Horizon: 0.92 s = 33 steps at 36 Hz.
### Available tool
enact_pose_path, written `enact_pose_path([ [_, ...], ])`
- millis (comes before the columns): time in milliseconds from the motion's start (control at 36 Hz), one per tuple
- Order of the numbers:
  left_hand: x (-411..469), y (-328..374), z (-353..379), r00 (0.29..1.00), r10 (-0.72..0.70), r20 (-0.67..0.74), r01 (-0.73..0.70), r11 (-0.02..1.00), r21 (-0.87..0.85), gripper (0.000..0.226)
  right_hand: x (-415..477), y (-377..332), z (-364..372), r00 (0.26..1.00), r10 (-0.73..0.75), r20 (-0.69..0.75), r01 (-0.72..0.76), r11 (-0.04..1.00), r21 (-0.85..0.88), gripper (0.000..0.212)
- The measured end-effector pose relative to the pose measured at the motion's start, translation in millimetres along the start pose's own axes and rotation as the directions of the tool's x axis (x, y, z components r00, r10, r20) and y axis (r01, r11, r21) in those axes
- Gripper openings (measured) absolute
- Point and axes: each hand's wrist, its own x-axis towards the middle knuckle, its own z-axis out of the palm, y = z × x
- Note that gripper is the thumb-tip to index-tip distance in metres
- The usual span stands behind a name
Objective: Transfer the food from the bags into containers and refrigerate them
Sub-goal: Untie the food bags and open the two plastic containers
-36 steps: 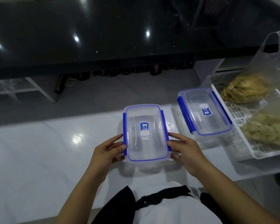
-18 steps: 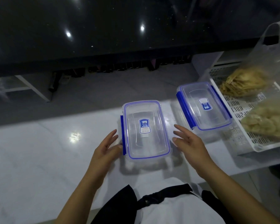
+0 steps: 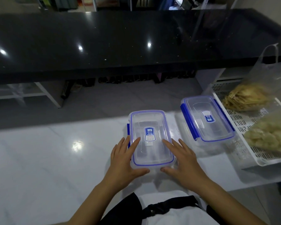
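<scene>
Clear blue-rimmed container (image 3: pixel 150 143), its lid (image 3: pixel 149 120) on, flat on the white counter (image 3: pixel 39 159), framed between both hands. Left hand (image 3: pixel 122 161) along the left edge: fingers (image 3: pixel 135 143) straight and a little apart, tips resting on the lid, thumb laid at the near short edge. Right hand (image 3: pixel 184 161) mirrored on the right edge, fingers (image 3: pixel 169 144) straight and apart, clamped on nothing. Blue latch (image 3: pixel 128 129) just beyond the left fingertips; right-side latch impossible to make out.

Beyond the right fingertips and off to their right, a second container (image 3: pixel 208 118), lidded, just beside a white perforated basket (image 3: pixel 238 127) holding a far bag (image 3: pixel 246 98) and a near bag (image 3: pixel 269 135) of pale food.

Seemingly the opening step, nothing transferred yet. Next, probably: confirm both latches free, lift the lid at the near edge with the thumbs, set it aside, reach right for a bag.
</scene>
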Motion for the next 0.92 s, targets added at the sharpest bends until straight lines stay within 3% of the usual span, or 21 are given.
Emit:
enact_pose_path([
  [250, -1.3, 3.4, -11.8, 0.999, 0.015, -0.036, -0.017, 0.999, -0.052, 0.105, 0.5, -9.0, -14.8, 0.999, -0.039, -0.025, 0.037, 0.998, -0.056, 0.089],
  [667, -11.6, 24.5, -34.3, 0.984, -0.149, -0.095, 0.136, 0.983, -0.125, 0.107, 16.9, -30.6, -32.5, 0.989, -0.120, 0.083, 0.125, 0.991, -0.056, 0.081],
  [917, -65.7, 24.0, -62.0, 0.928, -0.302, -0.219, 0.271, 0.949, -0.163, 0.105, 30.4, -69.2, -20.8, 0.934, -0.316, 0.166, 0.325, 0.945, -0.033, 0.081],
])
